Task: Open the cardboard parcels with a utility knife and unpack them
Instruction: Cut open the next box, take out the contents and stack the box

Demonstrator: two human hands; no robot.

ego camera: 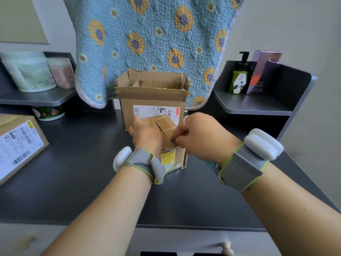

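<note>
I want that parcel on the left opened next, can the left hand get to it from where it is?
Probably yes. The left hand rests on the small parcel, and bare desk lies between it and the left parcel.

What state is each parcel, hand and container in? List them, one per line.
Small parcel: taped shut, held on desk.
Left hand: gripping the small parcel's top.
Right hand: pinched at the tape seam.
Large box: flaps open.
Side parcel: sealed.
Pump bottle: upright, on shelf.
</note>
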